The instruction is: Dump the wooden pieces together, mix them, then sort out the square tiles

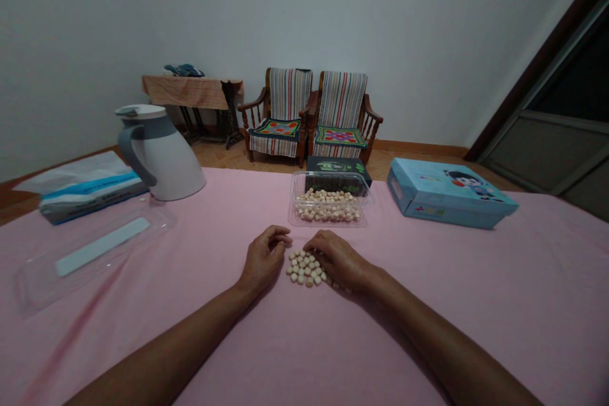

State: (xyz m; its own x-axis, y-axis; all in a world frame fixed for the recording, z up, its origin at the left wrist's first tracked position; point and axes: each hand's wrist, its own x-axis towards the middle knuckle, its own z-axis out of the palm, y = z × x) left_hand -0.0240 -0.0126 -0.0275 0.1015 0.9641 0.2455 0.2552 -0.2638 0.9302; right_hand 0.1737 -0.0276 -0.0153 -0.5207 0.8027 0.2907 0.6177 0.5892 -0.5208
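Observation:
Small pale, roundish pieces (304, 269), perhaps snacks or wooden beads, lie in a single-layer cluster on the pink cloth. At the cluster's left edge rests my left hand (265, 260), its fingers loosely bent, thumb apart from them, nothing visible between. My right hand (340, 260) reaches over the cluster's right part with fingers curled together and down; its fingertips touch or nearly touch the pieces, and whatever they may hold is hidden. Just beyond both hands, a clear plastic box (295, 212) contains many more of these pieces (328, 206).
A dark box (333, 165) stands behind the clear one. To the right sits a light-blue box (447, 193). On the left are a white-and-grey jug (174, 162), a tissue pack (95, 193) and a clear plastic lid (102, 247). Two chairs (309, 111) stand beyond the table.

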